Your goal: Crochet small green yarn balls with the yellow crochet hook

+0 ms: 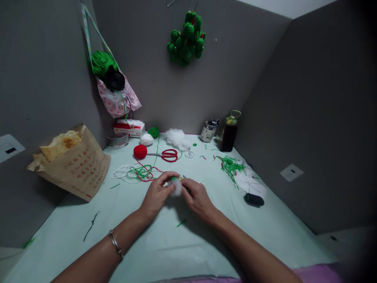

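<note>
Near the middle of the table, my left hand (159, 191) pinches a small green piece (173, 179) with a tuft of white stuffing (176, 188) at it. My right hand (196, 193) is closed beside the tuft, its fingers round a thin tool whose pale tip (184, 177) shows; the rest of that tool is hidden. Beyond my hands lie red-handled scissors (169, 155), a red yarn ball (140, 151) and a loose tangle of green, red and white yarn (141, 173). Farther back rests a pile of white stuffing (177, 138).
A paper bag with bread (76, 169) stands at the left. Yarn scraps (231, 167), a dark roll (253, 200), a phone (229, 138) and a tin (207, 131) are at the right. Grey walls enclose the table (176, 251); green crochet pieces (187, 39) hang behind.
</note>
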### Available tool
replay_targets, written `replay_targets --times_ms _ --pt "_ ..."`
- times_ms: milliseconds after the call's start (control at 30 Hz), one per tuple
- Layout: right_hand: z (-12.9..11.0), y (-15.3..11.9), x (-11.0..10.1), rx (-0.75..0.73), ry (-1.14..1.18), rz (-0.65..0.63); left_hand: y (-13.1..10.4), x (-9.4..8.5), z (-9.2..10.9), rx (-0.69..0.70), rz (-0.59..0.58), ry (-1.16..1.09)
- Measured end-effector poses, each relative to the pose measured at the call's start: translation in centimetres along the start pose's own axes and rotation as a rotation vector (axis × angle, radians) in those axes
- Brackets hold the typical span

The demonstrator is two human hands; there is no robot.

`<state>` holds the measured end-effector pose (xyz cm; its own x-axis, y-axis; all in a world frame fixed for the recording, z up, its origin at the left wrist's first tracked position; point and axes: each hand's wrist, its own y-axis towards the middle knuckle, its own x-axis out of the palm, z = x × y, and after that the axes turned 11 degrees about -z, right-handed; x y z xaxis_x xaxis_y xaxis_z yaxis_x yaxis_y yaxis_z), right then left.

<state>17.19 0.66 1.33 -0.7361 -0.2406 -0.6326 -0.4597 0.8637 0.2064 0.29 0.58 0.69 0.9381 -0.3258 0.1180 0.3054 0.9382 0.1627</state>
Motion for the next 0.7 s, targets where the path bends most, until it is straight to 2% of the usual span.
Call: replay_targets --times_ms 167,400,533,700 --pt "0.2 -0.1 0.1 -0.025 -0.022 0.003 -0.2 0.2 -0.7 0.027 0.039 0.095" --pt "-1.0 -0.3 0.2 -0.069 0.001 -0.014 -0.4 0.2 -1.0 0.048 0.09 0.239" --pt "-1.1 -0.1 -0.2 -0.006 0.076 -0.041 -0.4 0.5 -0.9 0.026 0.089 0.213" --pt "-0.5 0.3 -0.3 0.082 0.143 0.015 -0.6 1.0 -0.1 -0.047 0.019 0.074"
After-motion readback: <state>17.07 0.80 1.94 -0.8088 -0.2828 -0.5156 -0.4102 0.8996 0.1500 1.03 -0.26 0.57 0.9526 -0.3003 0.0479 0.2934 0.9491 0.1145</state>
